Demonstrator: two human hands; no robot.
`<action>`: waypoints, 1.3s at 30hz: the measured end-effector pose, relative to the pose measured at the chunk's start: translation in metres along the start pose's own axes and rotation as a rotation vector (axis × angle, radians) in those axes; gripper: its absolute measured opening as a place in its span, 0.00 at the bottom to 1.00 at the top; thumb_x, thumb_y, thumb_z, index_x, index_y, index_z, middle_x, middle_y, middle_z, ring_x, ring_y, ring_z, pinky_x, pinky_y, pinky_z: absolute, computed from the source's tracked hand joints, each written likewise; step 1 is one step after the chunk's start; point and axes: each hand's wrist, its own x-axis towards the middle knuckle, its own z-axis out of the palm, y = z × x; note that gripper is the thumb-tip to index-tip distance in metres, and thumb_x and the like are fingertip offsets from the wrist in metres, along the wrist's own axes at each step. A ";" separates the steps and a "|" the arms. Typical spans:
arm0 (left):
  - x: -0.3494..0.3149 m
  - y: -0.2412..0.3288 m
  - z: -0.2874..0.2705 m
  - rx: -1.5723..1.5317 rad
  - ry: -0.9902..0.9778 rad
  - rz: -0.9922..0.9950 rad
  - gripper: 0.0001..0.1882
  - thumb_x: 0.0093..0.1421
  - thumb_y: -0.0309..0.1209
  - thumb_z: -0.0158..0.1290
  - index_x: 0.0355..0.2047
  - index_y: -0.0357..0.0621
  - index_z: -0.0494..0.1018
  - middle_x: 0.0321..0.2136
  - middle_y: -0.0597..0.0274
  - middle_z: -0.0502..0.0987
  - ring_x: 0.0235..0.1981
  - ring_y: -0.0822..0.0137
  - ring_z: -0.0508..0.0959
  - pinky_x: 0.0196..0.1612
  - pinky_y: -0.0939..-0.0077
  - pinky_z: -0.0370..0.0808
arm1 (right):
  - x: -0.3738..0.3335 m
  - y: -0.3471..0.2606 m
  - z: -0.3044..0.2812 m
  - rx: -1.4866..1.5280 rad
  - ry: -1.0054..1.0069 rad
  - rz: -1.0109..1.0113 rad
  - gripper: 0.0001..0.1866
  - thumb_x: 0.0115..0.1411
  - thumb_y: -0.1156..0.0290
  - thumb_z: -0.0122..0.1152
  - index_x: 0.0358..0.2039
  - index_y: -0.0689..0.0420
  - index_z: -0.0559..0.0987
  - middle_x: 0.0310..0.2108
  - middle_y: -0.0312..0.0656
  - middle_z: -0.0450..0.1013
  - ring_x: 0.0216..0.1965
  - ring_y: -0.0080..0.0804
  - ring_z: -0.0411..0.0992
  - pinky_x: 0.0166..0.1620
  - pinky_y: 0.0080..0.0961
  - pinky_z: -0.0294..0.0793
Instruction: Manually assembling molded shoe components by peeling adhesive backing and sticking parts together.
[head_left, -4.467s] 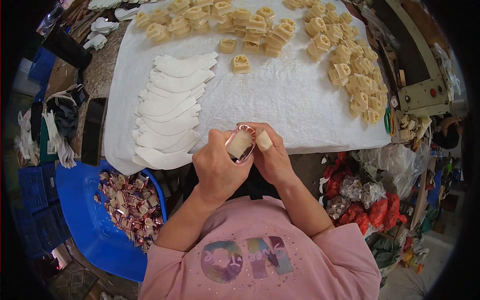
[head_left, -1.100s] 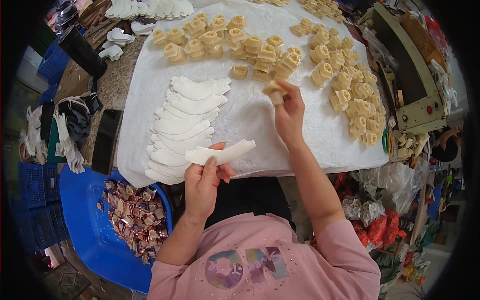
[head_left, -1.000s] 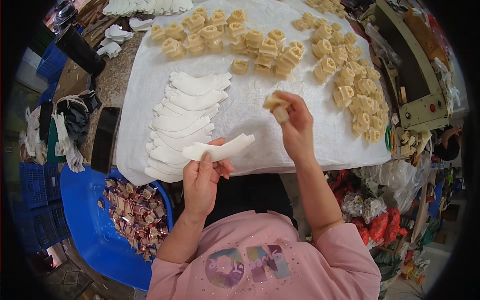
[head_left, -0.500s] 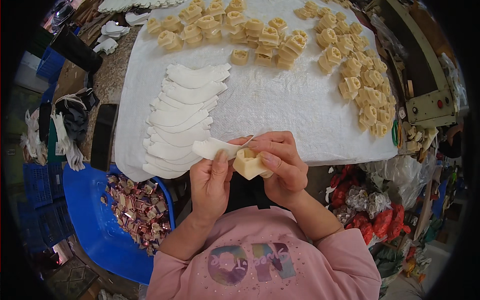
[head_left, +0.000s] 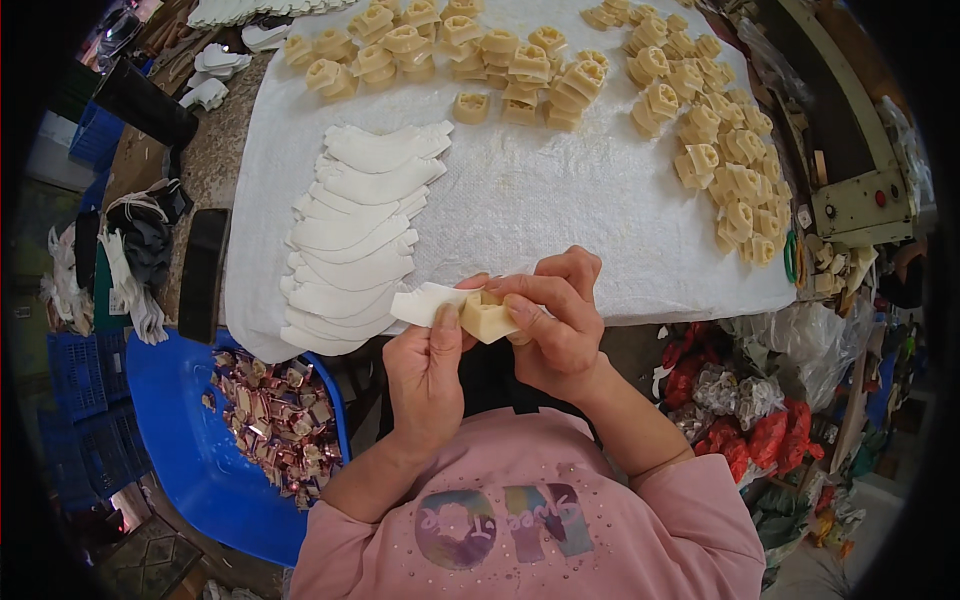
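A white woven sheet (head_left: 540, 205) covers most of the tabletop (head_left: 222, 135). Hollow cream pieces (head_left: 527, 62) crowd toward its far edge, some stacked, and more cream pieces (head_left: 742, 148) bank up along the right edge. Overlapping white curved strips (head_left: 350, 235) form a column on the left side, running down to the near left corner, just beside the left hand (head_left: 425, 375). A dark phone (head_left: 203, 275) lies at the left edge, with a black cylinder (head_left: 145, 103) farther back. Below that edge, a blue basin (head_left: 180, 430) holds shiny pinkish pieces (head_left: 285, 410); red plastic bags (head_left: 768, 437) sit below the near right corner.

At the middle of the near edge, the left hand pinches a white strip (head_left: 422, 304) under its thumb, while the right hand (head_left: 560, 320) grasps a cream block (head_left: 487, 320) between thumb and fingers. The strip's long axis runs roughly left to right, its free end pointing left and its other end meeting the block, partly hidden by fingers. The block's hollow faces up, one corner toward the person.
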 end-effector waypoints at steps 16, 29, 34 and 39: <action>0.005 0.007 -0.017 0.418 0.079 0.143 0.13 0.64 0.29 0.45 0.36 0.30 0.75 0.24 0.60 0.77 0.25 0.79 0.71 0.29 0.84 0.68 | 0.024 -0.022 -0.016 -0.269 -0.381 0.107 0.13 0.36 0.77 0.61 0.26 0.51 0.73 0.29 0.35 0.64 0.36 0.35 0.63 0.42 0.46 0.49; 0.003 -0.012 -0.009 0.908 0.022 0.594 0.13 0.62 0.24 0.45 0.46 0.34 0.72 0.30 0.54 0.74 0.26 0.68 0.73 0.28 0.74 0.70 | 0.006 -0.005 -0.008 -0.203 -0.414 0.205 0.12 0.36 0.81 0.58 0.23 0.52 0.72 0.27 0.36 0.62 0.33 0.34 0.61 0.41 0.39 0.49; 0.007 -0.019 -0.023 0.412 -0.039 0.306 0.12 0.60 0.25 0.51 0.44 0.35 0.73 0.33 0.58 0.73 0.31 0.71 0.73 0.35 0.80 0.70 | 0.001 -0.001 -0.012 0.089 -0.278 0.281 0.16 0.38 0.84 0.56 0.30 0.52 0.74 0.27 0.35 0.63 0.33 0.34 0.63 0.42 0.37 0.51; 0.018 -0.028 -0.028 0.341 -0.123 0.485 0.09 0.56 0.27 0.56 0.37 0.35 0.75 0.27 0.60 0.72 0.25 0.74 0.70 0.29 0.82 0.68 | 0.001 -0.003 -0.016 0.298 -0.296 0.331 0.17 0.38 0.85 0.55 0.31 0.53 0.74 0.27 0.37 0.62 0.32 0.35 0.62 0.41 0.33 0.53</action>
